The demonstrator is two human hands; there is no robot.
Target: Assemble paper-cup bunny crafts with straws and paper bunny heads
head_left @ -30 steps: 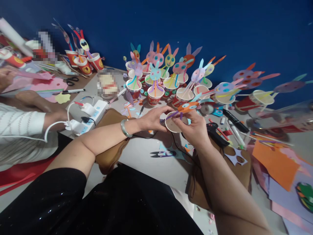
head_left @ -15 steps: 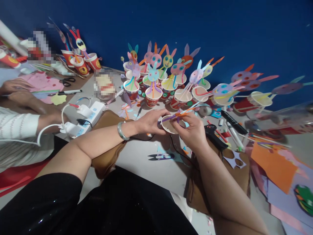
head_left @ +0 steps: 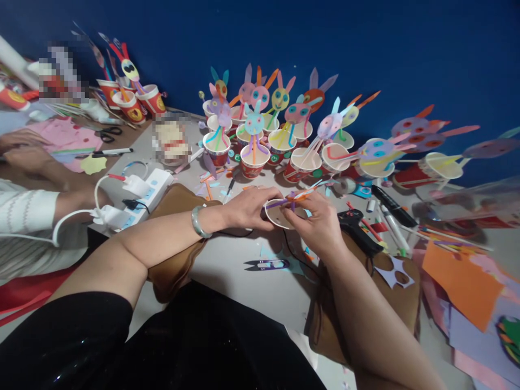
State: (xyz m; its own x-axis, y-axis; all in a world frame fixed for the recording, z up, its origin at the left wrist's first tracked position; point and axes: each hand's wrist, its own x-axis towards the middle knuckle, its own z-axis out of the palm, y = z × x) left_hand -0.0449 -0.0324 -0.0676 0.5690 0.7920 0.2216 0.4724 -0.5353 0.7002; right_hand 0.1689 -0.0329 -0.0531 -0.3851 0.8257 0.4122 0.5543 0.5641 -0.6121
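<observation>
My left hand (head_left: 254, 207) is closed round the side of a paper cup (head_left: 278, 216), whose open mouth faces me. Over the cup's rim, my right hand (head_left: 319, 216) pinches purple and orange strips (head_left: 295, 199), with light blue ends sticking out past the fingers. One purple strip reaches across the cup's mouth towards its left rim. Below the cup lies a pair of thread snips (head_left: 267, 265) on the table. Just right of my right hand rests a black glue gun (head_left: 359, 232).
Several cups with paper rabbit figures (head_left: 255, 160) stand along the blue wall. A white power strip (head_left: 151, 195) and a co-worker's hands (head_left: 36, 154) are at left. Markers (head_left: 392, 227), orange paper (head_left: 463, 281) and a purple paper offcut (head_left: 395, 272) lie at right.
The view has shifted slightly. The cup's mouth has tipped a little more towards me, and my right hand stays at the rim with the strips.
</observation>
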